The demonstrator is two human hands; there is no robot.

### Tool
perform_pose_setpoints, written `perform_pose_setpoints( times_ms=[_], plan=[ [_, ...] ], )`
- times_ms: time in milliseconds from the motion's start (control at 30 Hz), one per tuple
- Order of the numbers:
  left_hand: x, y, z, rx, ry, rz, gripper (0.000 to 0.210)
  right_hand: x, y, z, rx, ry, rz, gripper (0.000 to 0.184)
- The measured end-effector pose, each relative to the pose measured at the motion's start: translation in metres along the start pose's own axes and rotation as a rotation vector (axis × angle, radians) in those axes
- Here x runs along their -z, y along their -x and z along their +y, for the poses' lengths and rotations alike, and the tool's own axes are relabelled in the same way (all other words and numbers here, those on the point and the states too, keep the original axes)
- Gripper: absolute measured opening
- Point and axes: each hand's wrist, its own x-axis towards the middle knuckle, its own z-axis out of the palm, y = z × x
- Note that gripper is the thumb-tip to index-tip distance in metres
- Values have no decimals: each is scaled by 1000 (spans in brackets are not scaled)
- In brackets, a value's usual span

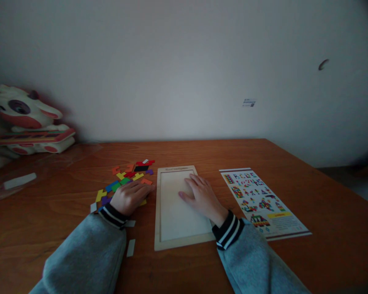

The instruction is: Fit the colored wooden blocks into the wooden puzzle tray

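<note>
A pale wooden puzzle tray [158,220] with a raised rim lies flat on the table, no pieces visible in it. My right hand [200,197] rests on its right half, fingers apart and thumb out, holding nothing I can see. Left of the tray, my left hand [130,198] lies palm down over a spread of coloured puzzle pieces, its fingers reaching toward the tray's left edge. Around it show a yellow piece [101,195], a green piece [116,187], an orange piece [146,181] and a black piece [141,168]. Whatever lies under the left palm is hidden.
A printed pattern sheet [263,204] lies right of the tray. Small whitish strips, one being a light strip [131,248], sit near my left sleeve. A cow-shaped toy keyboard [33,122] stands at the far left. The wooden table [294,179] meets a pale wall [171,73].
</note>
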Motion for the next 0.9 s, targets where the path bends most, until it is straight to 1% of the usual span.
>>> perform_pose_setpoints(
  times_ms=[133, 200, 267, 333, 400, 433, 467, 533, 600, 633, 767, 833, 900],
  plan=[
    [0, 0, 4, 4, 115, 40, 27, 0, 0, 1, 0, 5, 0, 50],
    [1, -5, 11, 10, 175, 59, 24, 0, -1, 1, 6, -7, 7, 50],
    [3, -11, 22, 40, 240, 97, 20, 3, -2, 1, 3, -43, 46, 46],
    [4, -17, 36, 76, 308, 161, 15, 7, -4, -1, -5, -128, 109, 39],
    [4, -21, 49, 81, 372, 151, 15, 13, -5, -6, -15, -296, 137, 32],
    [3, -22, 55, 78, 399, 134, 16, 16, -5, -9, -22, -408, 115, 30],
    [1, -23, 60, 79, 420, 120, 17, 18, -5, -13, -32, -530, 67, 30],
    [-1, -23, 68, 98, 446, 127, 19, 20, -4, -20, -45, -761, -69, 33],
    [-3, -22, 72, 138, 475, 149, 26, 19, -3, -25, -40, -935, -181, 34],
    [-3, -22, 74, 160, 496, 155, 30, 18, -2, -27, -36, -997, -213, 33],
    [-2, -22, 76, 235, 571, 110, 39, 14, -1, -30, -68, -1161, -260, 32],
    [-1, -23, 75, 258, 548, 61, 41, 13, -2, -29, -108, -1211, -244, 33],
    [-1, -23, 73, 237, 486, 17, 45, 13, -3, -26, -160, -1238, -223, 34]
  ],
)
